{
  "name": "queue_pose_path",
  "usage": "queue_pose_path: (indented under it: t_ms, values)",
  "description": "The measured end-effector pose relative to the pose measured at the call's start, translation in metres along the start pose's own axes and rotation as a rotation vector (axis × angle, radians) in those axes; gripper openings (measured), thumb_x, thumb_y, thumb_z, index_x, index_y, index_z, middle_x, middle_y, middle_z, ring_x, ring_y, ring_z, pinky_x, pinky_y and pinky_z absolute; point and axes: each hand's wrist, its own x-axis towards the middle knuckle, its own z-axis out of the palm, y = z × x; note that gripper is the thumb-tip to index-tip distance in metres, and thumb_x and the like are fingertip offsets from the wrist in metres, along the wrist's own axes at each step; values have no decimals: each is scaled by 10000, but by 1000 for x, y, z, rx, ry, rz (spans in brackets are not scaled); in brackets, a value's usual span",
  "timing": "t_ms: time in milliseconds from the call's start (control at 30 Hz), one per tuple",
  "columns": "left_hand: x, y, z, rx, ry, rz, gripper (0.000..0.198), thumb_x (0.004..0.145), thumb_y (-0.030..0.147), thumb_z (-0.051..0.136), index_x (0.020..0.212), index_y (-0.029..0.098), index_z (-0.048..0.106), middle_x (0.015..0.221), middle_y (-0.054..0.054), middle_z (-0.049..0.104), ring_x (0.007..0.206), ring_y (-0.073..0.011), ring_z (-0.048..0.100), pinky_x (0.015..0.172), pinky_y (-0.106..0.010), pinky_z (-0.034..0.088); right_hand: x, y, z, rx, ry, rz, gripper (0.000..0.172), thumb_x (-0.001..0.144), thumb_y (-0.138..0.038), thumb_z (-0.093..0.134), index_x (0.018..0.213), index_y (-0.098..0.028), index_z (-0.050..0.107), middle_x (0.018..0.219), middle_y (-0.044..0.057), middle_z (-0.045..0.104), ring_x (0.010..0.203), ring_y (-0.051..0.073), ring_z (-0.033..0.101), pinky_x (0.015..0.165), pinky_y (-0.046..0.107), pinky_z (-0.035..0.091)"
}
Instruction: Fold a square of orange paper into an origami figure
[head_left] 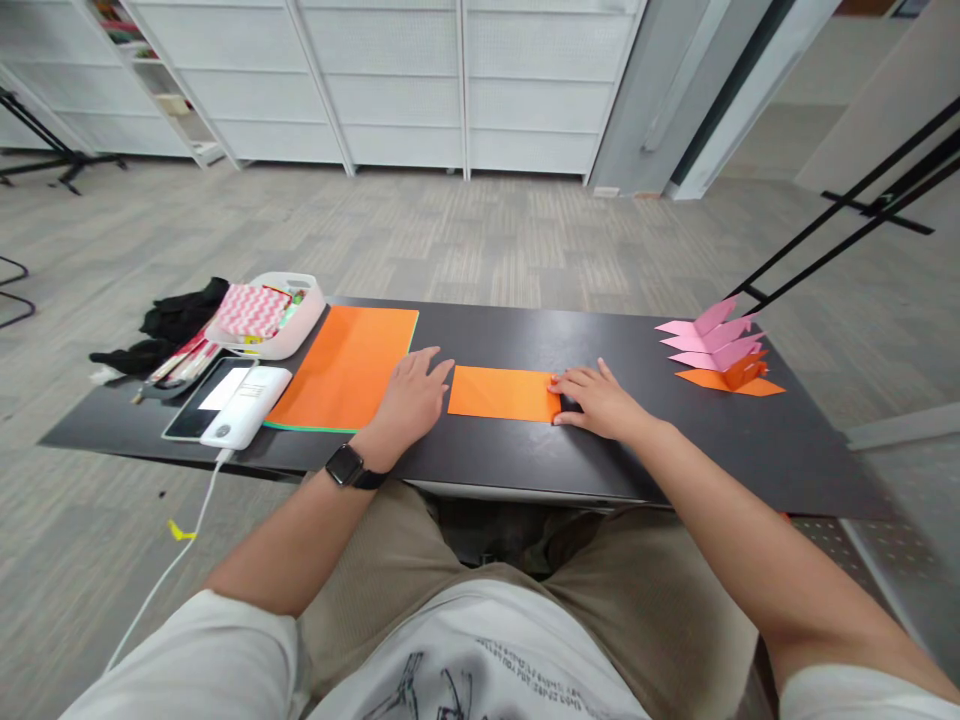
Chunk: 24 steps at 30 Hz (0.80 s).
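A folded orange sheet of paper (501, 393) lies flat on the dark table as a long rectangle. My right hand (598, 402) is at its right end, with the thumb and curled fingertips on the edge near the two corners. Just off the paper's left end, my left hand (415, 393) rests with its fingers spread and holds nothing. It overlaps the right side of a stack of larger orange sheets (341, 360), which has a green edge showing underneath. A black watch (346, 466) is on my left wrist.
Folded pink paper shapes (712, 338) and an orange one (739, 376) stand at the table's (510, 465) right. On the left are a white bin (304, 318) with supplies, a black cloth (184, 312), a phone (199, 405) and a cabled white power bank (246, 408).
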Motion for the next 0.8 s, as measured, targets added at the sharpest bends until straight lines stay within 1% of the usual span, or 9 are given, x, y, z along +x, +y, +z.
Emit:
queue_pose_path:
  t_ms: [67,133,233,300,367,533,667,733,800]
  values:
    - [11,22,1,-108,2,94,327,1054,241,607,1344,154,729,1466,-177,638,1362,-320,595,1218,-484,474,-2,-2,0,-4,26,7,466,973,-483,760,1400,-306,695,1480,121,690,1430,392,573,1253,866,168]
    - [21,47,7,-190,-66,234,232,1067,291,630,1234,200,763,1349,-120,692,1268,-282,638,1152,-439,519,-3,-5,1,-9,54,21,466,971,-501,758,1396,-316,701,1461,117,701,1423,390,577,1259,864,153]
    - [32,76,18,-186,-169,370,255,1049,398,698,1184,191,762,1264,-114,714,1190,-286,662,1075,-435,545,-8,-13,2,-10,92,56,477,969,-519,758,1396,-315,704,1451,115,707,1412,384,589,1272,850,146]
    - [37,84,23,-134,-203,402,327,1029,469,726,1168,174,754,1213,-119,722,1143,-298,672,1021,-438,550,-13,-17,3,4,109,80,475,968,-526,754,1393,-320,709,1450,114,709,1405,381,597,1278,844,140]
    - [41,84,25,-84,-213,433,340,1031,489,719,1155,173,745,1170,-118,727,1092,-296,680,959,-427,548,-19,-18,2,35,122,101,476,964,-533,752,1391,-327,713,1449,116,715,1400,381,606,1278,836,155]
    - [47,77,29,5,-202,583,260,1106,411,600,1085,190,736,1093,-100,729,965,-254,696,808,-377,515,-21,-6,-8,163,209,178,429,1027,-512,640,1402,-312,701,1416,112,744,1360,343,654,1289,748,258]
    - [48,72,36,11,-148,627,287,1138,316,497,1028,194,732,1012,-84,725,842,-223,683,731,-370,485,4,5,-16,258,360,223,383,1069,-483,547,1328,-268,732,1347,116,769,1282,307,700,1228,586,445]
    - [48,68,36,-9,-117,612,268,1123,273,494,1016,196,727,1004,-79,728,863,-225,681,764,-377,495,21,7,-14,304,427,235,394,1081,-482,515,1307,-252,741,1326,120,777,1260,296,712,1167,514,514]
    - [49,62,34,-36,-83,576,224,1098,250,517,1022,196,721,1027,-86,735,945,-243,678,832,-390,510,34,10,-8,353,491,306,409,1097,-462,454,1306,-257,740,1280,109,796,1232,289,727,1125,495,546]
